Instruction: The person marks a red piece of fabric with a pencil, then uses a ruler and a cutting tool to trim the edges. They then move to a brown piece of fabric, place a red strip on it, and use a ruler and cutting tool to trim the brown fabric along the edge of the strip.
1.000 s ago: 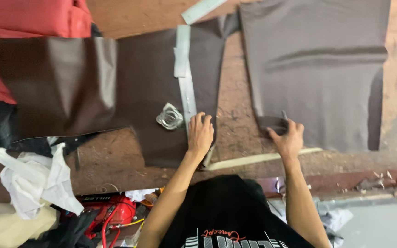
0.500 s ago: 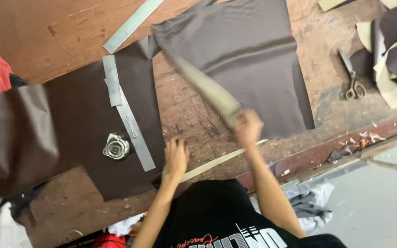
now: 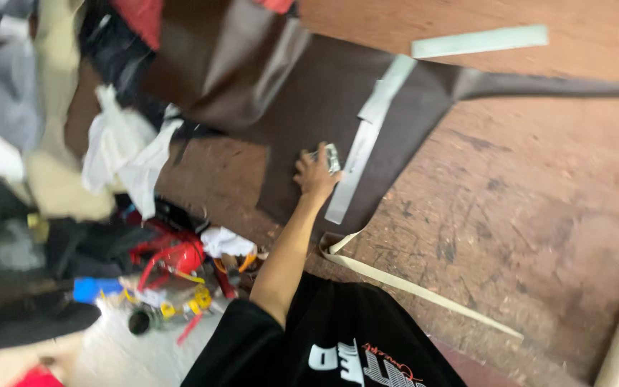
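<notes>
Matt dark brown leather sheet [image 3: 324, 100] on rough, scuffed reddish-brown wooden tabletop [image 3: 539, 186].
Beside that sheet's edge: dull grey metal ruler [image 3: 356, 161], smooth; under left hand [image 3: 314, 174], small shiny metal weight [image 3: 331, 156]; below, pale cream cloth strip [image 3: 410, 287], matt.

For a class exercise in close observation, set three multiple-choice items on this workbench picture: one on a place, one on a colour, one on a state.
1. Where does the left hand rest?
A. on the dark brown sheet
B. on the red tool
C. on the bare wood

2. What colour is the long strip trailing from the sheet's lower edge across the workbench?
A. blue
B. cream
C. black

3. How does the metal ruler lie?
A. standing on end
B. rolled up
C. flat on the sheet, slanted

Key:
1 A, the palm lies on the brown sheet, beside a small metal weight.
2 B, the strip is pale cream against the reddish wood.
3 C, the ruler lies flat, running at a slant beside the hand.
</notes>
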